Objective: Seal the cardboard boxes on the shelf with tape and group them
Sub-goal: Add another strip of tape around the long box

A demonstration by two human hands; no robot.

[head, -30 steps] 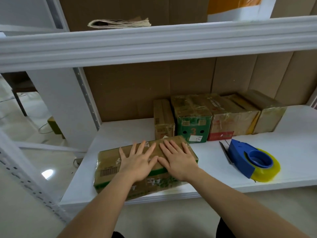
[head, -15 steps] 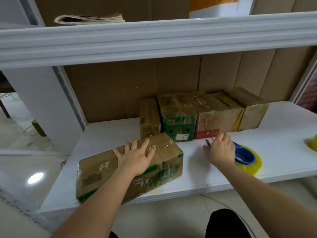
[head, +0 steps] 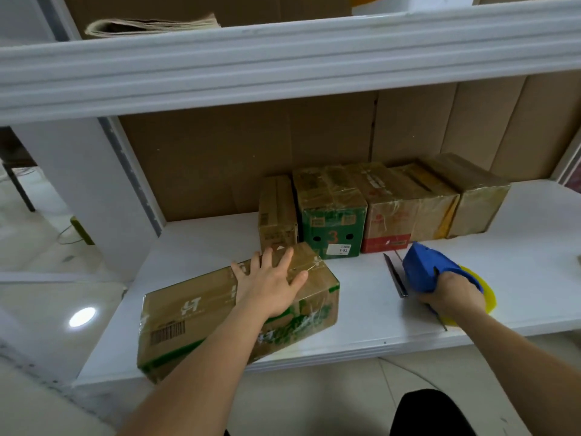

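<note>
A long brown cardboard box (head: pixel 195 316) with green print and a barcode lies at an angle near the front edge of the white shelf (head: pixel 361 328). My left hand (head: pixel 270 284) rests flat on its top, fingers spread. To the right, my right hand (head: pixel 449 292) grips the blue tape dispenser (head: pixel 424 272), which carries a yellow tape roll (head: pixel 485 297) and stands on the shelf. Its metal blade points towards the back. A row of several taped boxes (head: pixel 377 209) stands against the back wall.
A brown cardboard sheet (head: pixel 251 158) lines the back of the shelf. The upper shelf beam (head: pixel 283 58) hangs overhead, with folded paper (head: pixel 151 25) on it. A white upright post (head: pixel 81 190) stands at the left, with floor beyond it.
My right hand left the box, moved right and closed on the blue tape dispenser. My left hand stayed on the box, which has turned to an angle.
</note>
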